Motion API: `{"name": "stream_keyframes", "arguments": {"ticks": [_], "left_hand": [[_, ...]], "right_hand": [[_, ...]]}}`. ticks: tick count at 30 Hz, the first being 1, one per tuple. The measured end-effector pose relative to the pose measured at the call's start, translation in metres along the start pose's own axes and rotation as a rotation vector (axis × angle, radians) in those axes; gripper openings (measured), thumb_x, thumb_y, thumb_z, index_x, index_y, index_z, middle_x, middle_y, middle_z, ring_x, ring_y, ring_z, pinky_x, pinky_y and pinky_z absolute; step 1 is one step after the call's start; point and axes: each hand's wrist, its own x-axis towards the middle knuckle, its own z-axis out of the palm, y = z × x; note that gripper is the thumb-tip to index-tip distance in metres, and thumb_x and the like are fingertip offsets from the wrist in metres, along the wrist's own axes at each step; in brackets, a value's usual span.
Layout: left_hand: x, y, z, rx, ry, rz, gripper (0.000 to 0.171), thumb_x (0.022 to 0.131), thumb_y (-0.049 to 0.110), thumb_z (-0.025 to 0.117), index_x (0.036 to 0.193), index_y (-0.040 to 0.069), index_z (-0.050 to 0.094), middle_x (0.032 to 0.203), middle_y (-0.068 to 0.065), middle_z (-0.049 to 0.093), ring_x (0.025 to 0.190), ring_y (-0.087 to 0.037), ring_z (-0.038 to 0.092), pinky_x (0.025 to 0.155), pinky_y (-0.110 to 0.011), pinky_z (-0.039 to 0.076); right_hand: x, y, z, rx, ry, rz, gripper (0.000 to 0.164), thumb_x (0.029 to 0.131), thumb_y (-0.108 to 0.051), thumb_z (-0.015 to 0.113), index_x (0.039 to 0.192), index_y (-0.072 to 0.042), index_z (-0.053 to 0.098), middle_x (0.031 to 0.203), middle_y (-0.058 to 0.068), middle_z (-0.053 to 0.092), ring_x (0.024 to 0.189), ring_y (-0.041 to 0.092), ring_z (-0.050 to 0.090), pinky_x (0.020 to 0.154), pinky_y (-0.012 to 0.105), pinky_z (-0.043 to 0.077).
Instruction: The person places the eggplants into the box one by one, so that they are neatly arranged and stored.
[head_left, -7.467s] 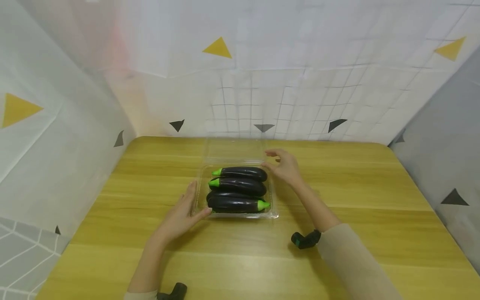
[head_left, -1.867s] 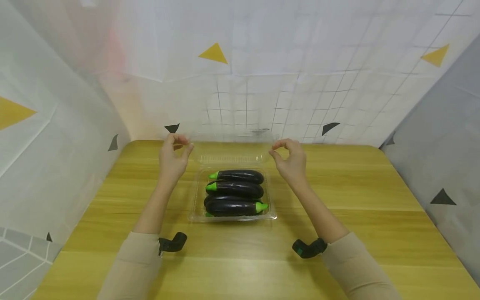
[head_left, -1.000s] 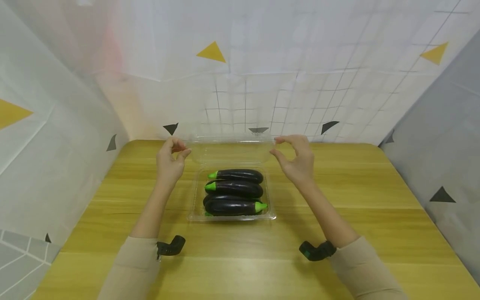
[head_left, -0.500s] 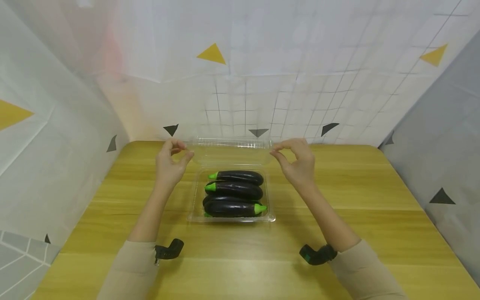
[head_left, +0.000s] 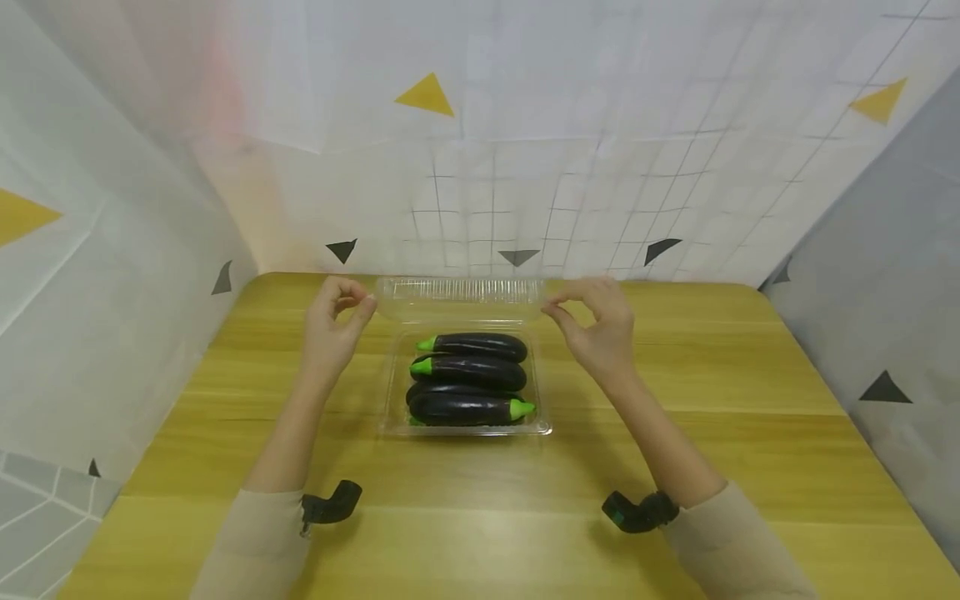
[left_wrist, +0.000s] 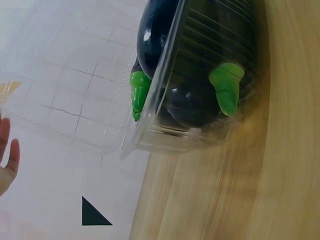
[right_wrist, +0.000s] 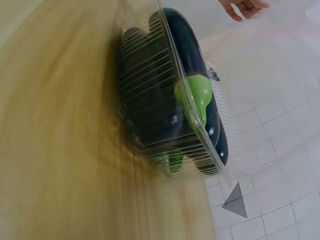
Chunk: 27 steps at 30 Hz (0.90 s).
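A clear plastic clamshell box (head_left: 540, 430) holds several dark purple eggplants (head_left: 468, 372) with green stems. Its hinged lid (head_left: 465, 290) stands raised behind the base. My left hand (head_left: 326, 329) is beside the lid's left edge; the left wrist view shows its thumb and fingers (left_wrist: 14, 152) apart, a small gap from the clear plastic. On the other side, my right hand (head_left: 597, 327) pinches the lid's right edge between thumb and index finger. Past the box in the right wrist view, the left hand's fingers (right_wrist: 245, 7) show near the lid; the right hand is outside that view.
The box rests on a wood-grain table (head_left: 472, 508). White sheeting (head_left: 465, 200) with grid lines and coloured triangles rises behind the table and along its sides. Black wrist cameras (head_left: 333, 502) are strapped at both sleeves.
Earlier my left hand was at the base's left side and my right near the hinge; then both moved up to the lid. Lately the lid has tilted, and my left hand has drawn slightly left.
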Motion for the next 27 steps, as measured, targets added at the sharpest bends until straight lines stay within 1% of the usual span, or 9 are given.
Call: {"name": "stream_keyframes", "arguments": {"ticks": [2,4,7,10,14,16,18,23,27], "left_hand": [[-0.003,-0.002,-0.003,0.001,-0.027,-0.012,0.015,0.091,-0.002,0.062,0.093,-0.012,0.052,0.091,0.004,0.054,0.092,-0.006,0.051,0.093,-0.029,0.044],[-0.007,0.0,-0.007,0.012,-0.066,-0.005,0.012,0.091,-0.003,0.061,0.092,-0.01,0.052,0.09,0.0,0.055,0.09,-0.008,0.052,0.092,-0.027,0.044],[-0.015,0.002,-0.015,0.066,-0.14,0.029,0.008,0.089,-0.006,0.063,0.088,-0.006,0.055,0.088,-0.006,0.055,0.089,-0.01,0.052,0.09,-0.024,0.045],[-0.026,0.002,-0.024,0.18,-0.212,0.076,0.011,0.086,-0.006,0.067,0.084,0.0,0.058,0.087,-0.009,0.057,0.088,-0.012,0.053,0.087,-0.024,0.045],[-0.044,-0.001,-0.032,0.33,-0.299,0.113,0.02,0.08,-0.005,0.074,0.081,0.009,0.059,0.091,-0.002,0.058,0.091,-0.015,0.054,0.083,-0.031,0.045],[-0.054,-0.003,-0.034,0.38,-0.334,0.131,0.025,0.077,-0.004,0.077,0.081,0.013,0.059,0.093,0.002,0.057,0.092,-0.015,0.054,0.081,-0.034,0.046],[-0.062,-0.005,-0.035,0.416,-0.357,0.153,0.029,0.073,-0.003,0.08,0.08,0.016,0.059,0.093,0.004,0.055,0.091,-0.015,0.054,0.078,-0.034,0.047],[-0.078,-0.01,-0.035,0.501,-0.377,0.211,0.033,0.065,0.0,0.086,0.076,0.019,0.061,0.092,0.005,0.053,0.086,-0.016,0.053,0.072,-0.031,0.048],[-0.087,-0.012,-0.034,0.564,-0.399,0.211,0.032,0.062,0.005,0.088,0.075,0.02,0.064,0.09,0.005,0.055,0.08,-0.014,0.051,0.066,-0.031,0.048]], "right_hand": [[-0.003,-0.002,-0.002,-0.001,-0.018,-0.006,0.023,0.064,0.006,0.086,0.081,-0.002,0.073,0.079,0.008,0.071,0.079,0.026,0.058,0.078,0.029,0.042],[-0.006,-0.004,-0.005,0.004,-0.04,0.002,0.022,0.064,0.006,0.086,0.08,-0.003,0.073,0.078,0.007,0.071,0.077,0.024,0.059,0.077,0.027,0.042],[-0.013,-0.008,-0.009,0.007,-0.08,0.007,0.023,0.064,0.006,0.086,0.078,-0.004,0.072,0.076,0.005,0.069,0.075,0.021,0.058,0.074,0.023,0.042],[-0.023,-0.013,-0.012,0.029,-0.122,-0.007,0.025,0.062,0.009,0.085,0.076,-0.006,0.071,0.075,0.003,0.069,0.074,0.02,0.057,0.072,0.023,0.043],[-0.04,-0.017,-0.015,0.078,-0.173,-0.04,0.03,0.059,0.013,0.084,0.074,-0.009,0.071,0.076,0.002,0.069,0.074,0.021,0.059,0.073,0.026,0.042],[-0.048,-0.019,-0.017,0.09,-0.191,-0.049,0.031,0.059,0.013,0.084,0.074,-0.01,0.07,0.077,0.002,0.069,0.075,0.021,0.058,0.073,0.025,0.043],[-0.057,-0.02,-0.018,0.099,-0.21,-0.056,0.032,0.058,0.014,0.083,0.073,-0.011,0.07,0.078,0.001,0.068,0.077,0.022,0.058,0.074,0.025,0.043],[-0.077,-0.02,-0.02,0.111,-0.27,-0.055,0.033,0.058,0.013,0.082,0.073,-0.013,0.068,0.081,0.0,0.068,0.079,0.021,0.058,0.076,0.023,0.044],[-0.089,-0.02,-0.019,0.129,-0.326,-0.033,0.032,0.061,0.011,0.082,0.072,-0.014,0.067,0.083,0.0,0.067,0.081,0.021,0.059,0.08,0.021,0.044]]}}
